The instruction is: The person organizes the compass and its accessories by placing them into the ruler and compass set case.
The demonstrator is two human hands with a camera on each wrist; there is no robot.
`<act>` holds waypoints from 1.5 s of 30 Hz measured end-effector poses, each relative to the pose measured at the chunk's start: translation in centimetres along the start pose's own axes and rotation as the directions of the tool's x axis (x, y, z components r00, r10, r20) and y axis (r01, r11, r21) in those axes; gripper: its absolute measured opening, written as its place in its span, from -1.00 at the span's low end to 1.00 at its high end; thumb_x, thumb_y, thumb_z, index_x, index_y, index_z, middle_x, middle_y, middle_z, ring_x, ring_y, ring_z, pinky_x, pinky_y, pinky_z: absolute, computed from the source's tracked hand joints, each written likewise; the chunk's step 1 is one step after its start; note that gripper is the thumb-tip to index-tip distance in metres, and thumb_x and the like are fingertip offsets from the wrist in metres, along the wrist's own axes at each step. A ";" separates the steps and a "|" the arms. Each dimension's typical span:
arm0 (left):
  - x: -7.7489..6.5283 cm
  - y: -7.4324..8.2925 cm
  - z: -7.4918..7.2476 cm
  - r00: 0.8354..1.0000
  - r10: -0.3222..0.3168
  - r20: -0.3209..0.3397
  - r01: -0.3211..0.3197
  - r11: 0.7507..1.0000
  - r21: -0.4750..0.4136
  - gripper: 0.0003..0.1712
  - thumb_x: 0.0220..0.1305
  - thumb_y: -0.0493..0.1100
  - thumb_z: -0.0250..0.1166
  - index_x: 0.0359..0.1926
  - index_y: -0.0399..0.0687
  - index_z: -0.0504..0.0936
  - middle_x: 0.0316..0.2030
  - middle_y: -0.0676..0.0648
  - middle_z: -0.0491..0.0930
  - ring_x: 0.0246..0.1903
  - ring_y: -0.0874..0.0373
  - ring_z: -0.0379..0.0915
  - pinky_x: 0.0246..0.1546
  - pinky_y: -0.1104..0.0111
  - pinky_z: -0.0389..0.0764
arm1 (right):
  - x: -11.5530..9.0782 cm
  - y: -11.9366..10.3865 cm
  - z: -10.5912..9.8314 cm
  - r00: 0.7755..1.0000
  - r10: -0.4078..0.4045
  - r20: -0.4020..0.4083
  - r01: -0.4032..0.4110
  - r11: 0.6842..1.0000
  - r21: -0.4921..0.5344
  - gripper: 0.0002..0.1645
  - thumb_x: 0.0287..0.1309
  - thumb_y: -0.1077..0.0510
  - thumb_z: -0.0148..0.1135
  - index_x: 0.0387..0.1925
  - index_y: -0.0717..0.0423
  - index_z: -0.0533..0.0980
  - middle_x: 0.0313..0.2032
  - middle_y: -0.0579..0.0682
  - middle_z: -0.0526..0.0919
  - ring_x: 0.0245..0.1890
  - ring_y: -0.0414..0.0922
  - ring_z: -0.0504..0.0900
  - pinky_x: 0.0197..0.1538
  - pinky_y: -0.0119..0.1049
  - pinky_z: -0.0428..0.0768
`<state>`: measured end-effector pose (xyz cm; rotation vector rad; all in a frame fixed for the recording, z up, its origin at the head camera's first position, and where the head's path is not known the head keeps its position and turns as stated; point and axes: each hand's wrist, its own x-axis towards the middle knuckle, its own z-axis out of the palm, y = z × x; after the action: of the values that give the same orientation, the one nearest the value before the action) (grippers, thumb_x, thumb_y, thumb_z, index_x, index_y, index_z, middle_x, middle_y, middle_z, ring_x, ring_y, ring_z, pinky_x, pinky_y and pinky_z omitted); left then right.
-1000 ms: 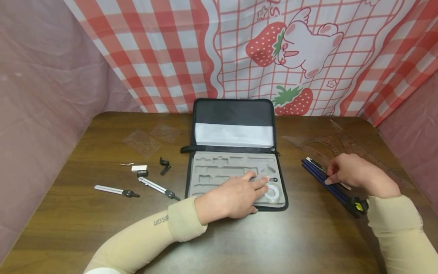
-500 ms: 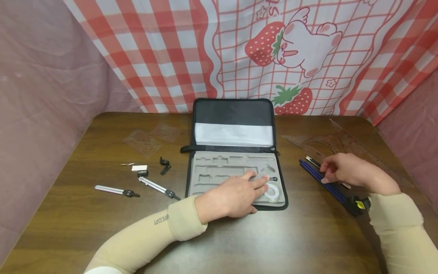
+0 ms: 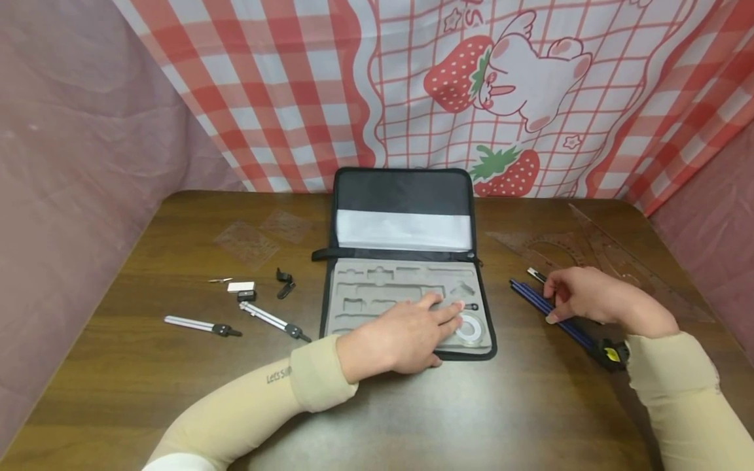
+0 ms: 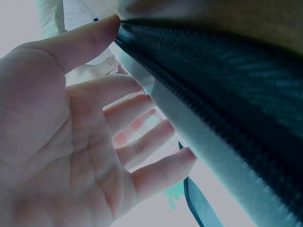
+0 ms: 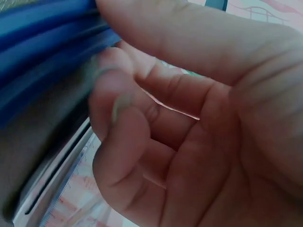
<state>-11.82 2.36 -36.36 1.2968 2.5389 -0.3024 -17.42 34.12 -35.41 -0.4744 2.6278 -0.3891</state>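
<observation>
An unzipped black case (image 3: pixel 404 190) lies spread out, with a grey foam insert (image 3: pixel 389 278) full of cut-outs. My left hand (image 3: pixel 406 337) rests on this insert, fingers spread and fairly straight; in the left wrist view its thumb (image 4: pixel 90 45) touches the zippered edge. A white ring (image 3: pixel 468 328) and a small black piece (image 3: pixel 471 307) sit in the foam by its fingertips. At the right, my right hand (image 3: pixel 595 297) pinches a few dark blue pencils (image 3: pixel 530 296) between thumb and curled fingers. A slim black-and-white tool (image 3: pixel 536 275) lies beside them, partly hidden by the hand.
Two compasses (image 3: pixel 203 326) lie at the left, near a white eraser (image 3: pixel 241 287), a black sharpener (image 3: pixel 247 296) and black clip-like parts (image 3: pixel 285 285). Clear templates (image 3: pixel 247 243) lie behind. A transparent protractor (image 3: pixel 548 245) and set square (image 3: pixel 624 261) lie at the right.
My right hand and the blue pencils have shifted slightly left; the slim black-and-white tool has stayed in place. My left hand keeps its position on the foam.
</observation>
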 end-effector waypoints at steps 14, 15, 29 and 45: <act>-0.1 0.0 0.0 1.000 0.005 0.002 -0.005 1.000 -0.003 -0.15 0.23 0.32 0.01 0.44 0.23 -0.07 0.43 0.17 -0.29 0.36 0.10 -0.23 0.06 0.26 0.35 | 0.1 0.1 -0.1 1.000 -0.001 -0.003 0.000 0.997 -0.078 -0.70 -0.10 -0.04 0.36 -0.50 0.02 0.43 -0.56 -0.16 0.39 -0.52 -0.18 0.34 -0.41 -0.26 0.33; -0.1 0.0 0.0 1.000 0.004 0.000 -0.004 1.000 -0.003 -0.15 0.23 0.32 0.01 0.44 0.23 -0.06 0.44 0.17 -0.29 0.36 0.10 -0.23 0.06 0.26 0.35 | 0.1 0.1 -0.2 1.000 -0.008 -0.011 0.007 0.996 -0.091 -0.70 -0.10 -0.04 0.36 -0.50 0.01 0.43 -0.57 -0.16 0.39 -0.52 -0.19 0.34 -0.41 -0.26 0.33; -0.8 -1.1 -0.3 0.996 0.074 -0.058 -0.077 0.996 -0.047 -0.21 0.28 0.28 -0.02 0.43 0.14 0.02 0.43 0.10 -0.15 0.36 0.11 -0.18 0.18 0.29 0.20 | -1.4 -3.0 -1.0 0.961 -0.106 -0.256 0.061 0.982 -0.178 -0.83 0.05 0.06 0.27 -0.34 -0.04 0.46 -0.56 -0.20 0.44 -0.58 -0.23 0.35 -0.47 -0.28 0.38; -2.9 -9.0 -0.6 0.837 -0.043 -0.546 -0.095 0.970 -0.222 -0.67 0.21 0.14 0.17 -0.12 0.14 0.64 -0.26 0.21 0.60 -0.33 0.42 0.45 -0.28 0.47 0.45 | 3.7 -14.2 1.8 0.793 -0.519 -0.318 0.461 0.853 -0.244 -0.84 0.02 0.05 0.31 -0.31 -0.12 0.52 -0.40 -0.32 0.48 -0.47 -0.36 0.41 -0.41 -0.41 0.44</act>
<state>-17.67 -4.86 -34.30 1.4790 2.8826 0.4468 -15.97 19.55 -33.44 -1.2706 2.8837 -0.4758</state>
